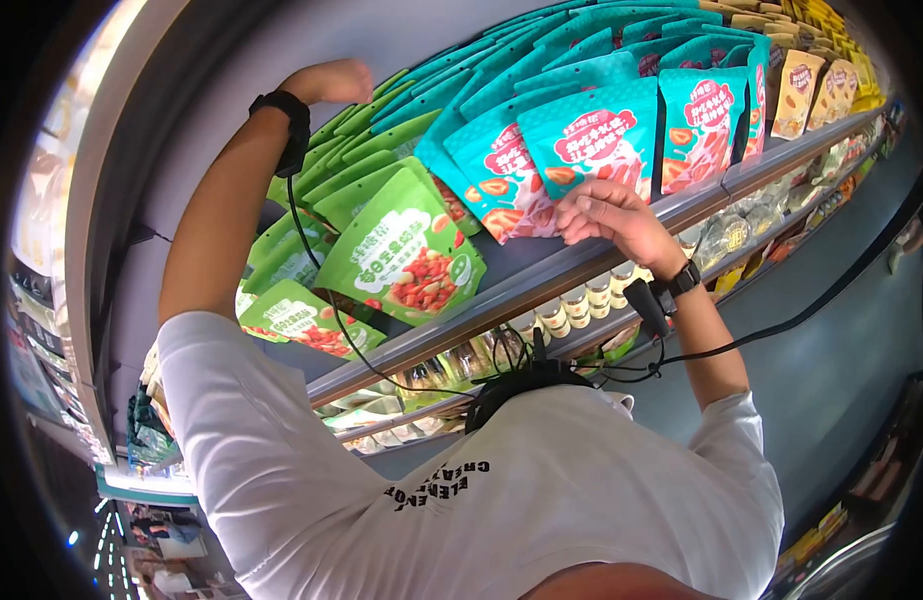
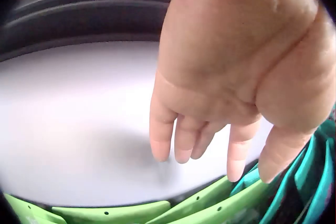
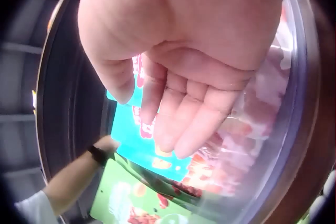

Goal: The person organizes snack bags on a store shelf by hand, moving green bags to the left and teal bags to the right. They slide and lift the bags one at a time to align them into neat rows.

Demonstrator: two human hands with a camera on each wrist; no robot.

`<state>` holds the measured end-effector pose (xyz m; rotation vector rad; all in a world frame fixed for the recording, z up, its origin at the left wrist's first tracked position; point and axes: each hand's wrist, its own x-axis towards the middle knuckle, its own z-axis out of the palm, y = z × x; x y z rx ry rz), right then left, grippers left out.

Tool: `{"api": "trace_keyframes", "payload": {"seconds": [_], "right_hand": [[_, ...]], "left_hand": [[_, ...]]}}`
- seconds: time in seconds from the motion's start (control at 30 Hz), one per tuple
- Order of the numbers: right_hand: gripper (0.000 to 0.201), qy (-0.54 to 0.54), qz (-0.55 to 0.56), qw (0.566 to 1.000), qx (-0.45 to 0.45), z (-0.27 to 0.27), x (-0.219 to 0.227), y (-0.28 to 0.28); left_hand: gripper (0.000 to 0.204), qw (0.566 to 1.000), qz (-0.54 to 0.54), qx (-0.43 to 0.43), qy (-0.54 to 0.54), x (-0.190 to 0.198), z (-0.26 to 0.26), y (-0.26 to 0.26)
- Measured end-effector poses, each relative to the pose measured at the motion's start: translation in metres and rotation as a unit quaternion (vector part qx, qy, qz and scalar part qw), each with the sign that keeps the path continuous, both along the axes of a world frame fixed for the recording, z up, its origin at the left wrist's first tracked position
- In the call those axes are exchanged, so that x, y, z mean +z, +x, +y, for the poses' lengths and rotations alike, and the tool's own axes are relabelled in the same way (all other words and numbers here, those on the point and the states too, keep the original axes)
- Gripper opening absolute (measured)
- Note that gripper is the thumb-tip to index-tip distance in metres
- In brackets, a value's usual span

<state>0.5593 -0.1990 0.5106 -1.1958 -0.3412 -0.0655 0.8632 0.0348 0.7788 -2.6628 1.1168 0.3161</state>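
Note:
My left hand (image 1: pixel 331 82) is raised above the back of the green pouches (image 1: pixel 406 245), near the teal ones; in the left wrist view the hand (image 2: pixel 236 71) hangs with loosely bent fingers and nothing in them, over the green pouch tops (image 2: pixel 121 212). The right hand (image 1: pixel 616 220) is at the lower front of the teal pouches (image 1: pixel 591 135), by the shelf edge. In the right wrist view, that hand (image 3: pixel 184 61) has relaxed fingers holding nothing, in front of a teal pouch (image 3: pixel 134 134); whether they touch it I cannot tell.
A shelf rail (image 1: pixel 521 285) runs along the front of the pouches, with jars (image 1: pixel 571 305) on a lower shelf. Tan pouches (image 1: pixel 796 95) stand farther right. A black cable (image 1: pixel 316 255) hangs from the left wrist across the green pouches.

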Motion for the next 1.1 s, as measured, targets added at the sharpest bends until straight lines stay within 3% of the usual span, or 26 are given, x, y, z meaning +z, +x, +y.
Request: {"api": "trace_keyframes", "payload": {"seconds": [0.03,0.13,0.27,0.33,0.37,0.47,0.53,0.7,0.73,0.77,0.8,0.87,0.9,0.93,1.0,1.03,1.1], "right_hand": [[0.027,0.032,0.006,0.999,0.018,-0.003,-0.002,0.003],[0.028,0.036,0.015,0.998,0.039,-0.005,0.003,0.003],[0.025,0.038,0.029,0.998,0.035,-0.004,0.002,0.005],[0.025,0.035,0.029,0.998,0.036,-0.003,0.002,0.005],[0.026,0.035,0.028,0.998,0.033,-0.003,0.002,0.004],[0.026,0.032,0.027,0.998,0.04,-0.004,0.004,0.003],[0.026,0.033,0.026,0.998,0.047,-0.005,0.004,0.004],[0.025,0.037,0.007,0.998,0.05,-0.006,-0.002,0.006],[0.025,0.035,0.01,0.998,0.053,-0.006,-0.003,0.007],[0.025,0.041,0.007,0.998,0.053,-0.006,-0.003,0.007],[0.025,0.046,0.004,0.998,0.052,-0.006,-0.003,0.007],[0.025,0.041,0.007,0.998,0.05,-0.006,-0.003,0.005],[0.026,0.039,0.005,0.998,0.048,-0.005,-0.003,0.005],[0.026,0.038,0.002,0.998,0.045,-0.005,-0.002,0.004],[0.026,0.035,0.002,0.998,0.044,-0.005,-0.002,0.003],[0.026,0.033,0.001,0.998,0.044,-0.004,-0.001,0.003],[0.026,0.013,-0.003,0.999,0.04,-0.002,0.0,0.001]], "left_hand": [[0.026,0.999,-0.007,0.009,0.041,-0.005,-0.001,0.007],[0.023,0.996,-0.083,0.027,0.008,-0.029,0.009,0.026],[0.023,0.999,-0.016,0.029,0.018,-0.042,0.011,0.04],[0.024,0.982,-0.117,0.08,0.121,-0.044,0.002,0.036],[0.024,0.983,-0.116,0.082,0.12,-0.045,0.002,0.036],[0.018,0.986,-0.143,0.057,0.067,-0.044,0.011,0.046],[0.018,0.994,-0.075,-0.055,-0.065,-0.031,0.024,0.06],[0.025,0.982,-0.175,-0.005,-0.071,-0.005,0.046,0.061],[0.023,0.951,-0.235,-0.159,-0.12,-0.002,0.062,0.072],[0.022,0.89,-0.29,-0.31,-0.167,0.003,0.076,0.084],[0.022,0.89,-0.29,-0.308,-0.17,0.009,0.085,0.099],[0.024,0.901,-0.366,-0.1,-0.212,0.018,0.096,0.127],[0.027,0.918,-0.312,-0.004,-0.245,0.025,0.09,0.111],[0.027,0.917,-0.311,-0.003,-0.248,0.026,0.09,0.104],[0.03,0.868,-0.325,0.035,-0.374,0.03,0.088,0.09],[0.03,0.867,-0.325,0.035,-0.376,0.035,0.086,0.084],[0.032,0.852,-0.412,0.128,-0.297,0.043,0.082,0.07]]}}
